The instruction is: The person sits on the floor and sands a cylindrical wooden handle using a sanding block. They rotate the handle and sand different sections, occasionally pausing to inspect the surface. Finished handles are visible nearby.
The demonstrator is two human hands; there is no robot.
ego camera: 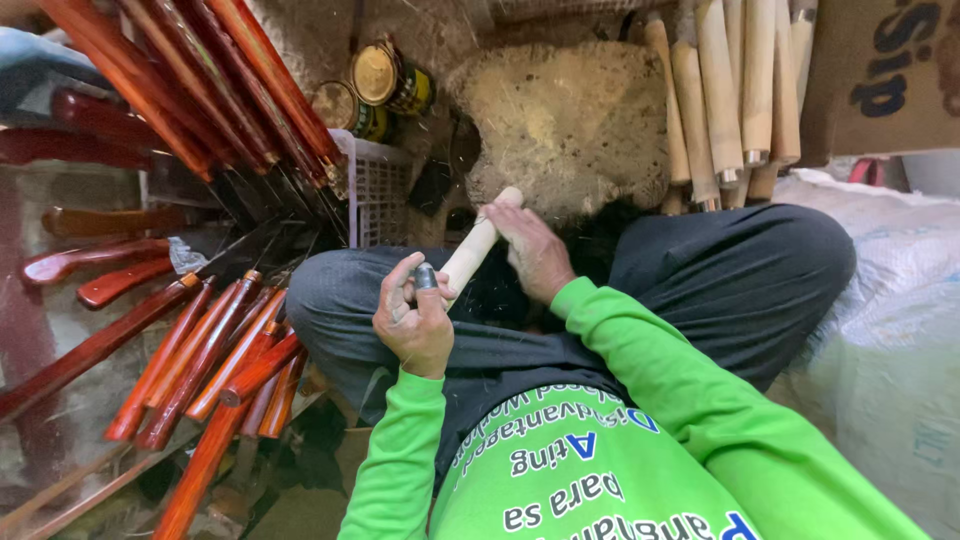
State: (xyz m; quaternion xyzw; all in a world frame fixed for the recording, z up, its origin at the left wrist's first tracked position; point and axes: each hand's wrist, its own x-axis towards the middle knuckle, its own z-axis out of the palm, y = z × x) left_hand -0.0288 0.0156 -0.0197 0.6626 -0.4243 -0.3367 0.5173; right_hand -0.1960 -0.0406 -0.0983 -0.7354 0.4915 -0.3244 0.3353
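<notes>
The left hand [413, 325] has its fingers [397, 283] curled shut around the near end of a pale wooden handle [478, 240], the thumb pressing beside a small grey metal collar [426, 276] that caps that end. The right hand [533, 252] lies over the far half of the same handle, fingers wrapped across it and the palm bearing down; the tip of the wood shows just past the knuckles. The handle runs slantwise between the two hands, above the lap of dark trousers [720, 280].

The step in hand looks like fitting or seating the collar on the raw handle, though the view is too small to tell whether it is already fully home. Any next move calls for a steady grip at both ends and pressure along the wood's axis, so that the collar does not skew.

Left of the knees lies a heap of red varnished handles [200, 360]. Ahead stand two tins [385, 85], a white plastic basket [380, 190], and a bundle of unvarnished handles [735, 90] leaning upright. A white woven sack [890, 330] sits at the right.
</notes>
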